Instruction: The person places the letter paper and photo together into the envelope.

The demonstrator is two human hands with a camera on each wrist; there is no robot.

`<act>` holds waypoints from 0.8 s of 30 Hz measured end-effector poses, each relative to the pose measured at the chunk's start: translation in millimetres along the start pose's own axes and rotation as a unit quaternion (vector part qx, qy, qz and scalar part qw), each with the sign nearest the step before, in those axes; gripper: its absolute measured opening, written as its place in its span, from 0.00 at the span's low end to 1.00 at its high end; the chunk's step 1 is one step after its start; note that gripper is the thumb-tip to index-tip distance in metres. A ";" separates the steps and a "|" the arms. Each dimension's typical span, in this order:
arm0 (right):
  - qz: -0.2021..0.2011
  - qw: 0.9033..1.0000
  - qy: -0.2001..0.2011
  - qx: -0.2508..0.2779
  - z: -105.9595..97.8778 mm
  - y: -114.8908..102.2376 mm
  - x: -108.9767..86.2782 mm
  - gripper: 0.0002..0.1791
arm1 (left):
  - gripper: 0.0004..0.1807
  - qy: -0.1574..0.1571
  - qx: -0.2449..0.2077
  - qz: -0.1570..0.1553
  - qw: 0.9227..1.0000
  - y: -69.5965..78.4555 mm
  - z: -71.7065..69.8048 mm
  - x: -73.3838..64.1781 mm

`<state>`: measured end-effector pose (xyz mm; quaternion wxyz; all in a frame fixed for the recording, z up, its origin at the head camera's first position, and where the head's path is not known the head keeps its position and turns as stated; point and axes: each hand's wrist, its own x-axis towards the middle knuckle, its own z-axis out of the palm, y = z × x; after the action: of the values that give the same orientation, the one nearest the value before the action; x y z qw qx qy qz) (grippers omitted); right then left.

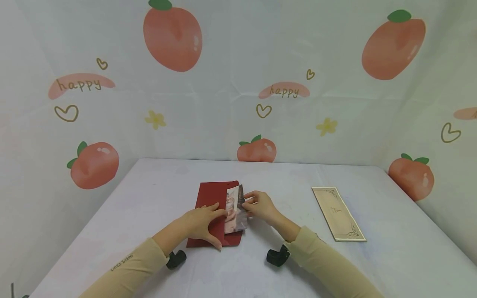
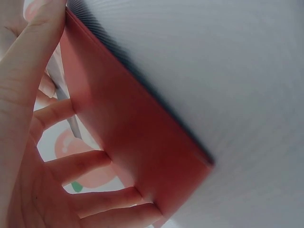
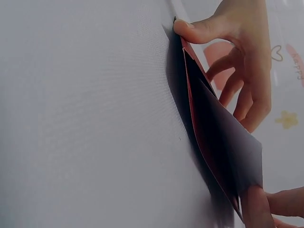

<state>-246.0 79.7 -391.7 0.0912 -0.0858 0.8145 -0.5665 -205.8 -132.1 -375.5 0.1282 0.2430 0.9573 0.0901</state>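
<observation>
A red paper envelope point(image 1: 210, 191) lies on the table, its open side facing right. My left hand point(image 1: 201, 223) rests on it with fingers spread, fingertips touching the red face point(image 2: 126, 130) and the thumb at the near edge. From the envelope's mouth sticks a printed picture point(image 1: 231, 207) with pinkish and grey areas; its inner part is hidden. My right hand point(image 1: 262, 207) pinches the picture's right edge between thumb and fingers. In the right wrist view the envelope's mouth gapes around the picture's dark-looking underside point(image 3: 237, 137).
A beige card point(image 1: 337, 213) with ornamental corners lies to the right on the white table point(image 1: 167, 174). Black wrist devices point(image 1: 277, 256) hang below both sleeves. A white cloth point(image 1: 223, 82) with peach prints stands behind the table.
</observation>
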 end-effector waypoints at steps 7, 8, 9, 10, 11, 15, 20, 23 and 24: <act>0.006 1.000 0.003 -0.003 4.0 -0.9 2.0 0.16 | 0.51 -0.004 -0.003 -0.011 1.000 0.3 0.2 -0.8; 0.006 1.000 0.003 -0.004 4.7 -0.7 2.5 0.16 | 0.51 -0.005 -0.003 -0.012 1.000 0.5 0.1 -1.0; 0.006 1.000 0.002 -0.004 5.4 -0.2 3.1 0.16 | 0.51 -0.006 -0.004 -0.012 1.000 0.6 0.0 -1.1; 0.006 1.000 0.002 -0.004 6.0 0.2 3.6 0.16 | 0.51 -0.006 -0.004 -0.013 1.000 0.8 -0.1 -1.2; 0.006 1.000 0.002 -0.003 6.6 0.6 4.1 0.16 | 0.51 -0.007 -0.003 -0.013 1.000 0.9 -0.2 -1.3; 0.007 1.000 0.001 0.003 8.5 1.1 4.5 0.16 | 0.52 -0.008 -0.002 -0.013 1.000 1.3 -0.8 -1.6; 0.005 1.000 -0.001 0.002 11.3 0.4 4.7 0.16 | 0.51 -0.005 -0.005 -0.011 1.000 1.2 -1.0 -1.5; 0.005 1.000 -0.005 -0.003 13.2 0.6 5.3 0.16 | 0.51 -0.003 -0.005 -0.008 1.000 0.8 -0.6 -1.3; 0.005 1.000 -0.007 -0.005 13.8 0.6 5.5 0.16 | 0.51 -0.002 -0.005 -0.007 1.000 0.7 -0.4 -1.2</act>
<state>-248.0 66.1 -397.2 0.0993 -0.0867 0.8173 -0.5610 -204.7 -132.1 -374.8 0.1315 0.2358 0.9584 0.0931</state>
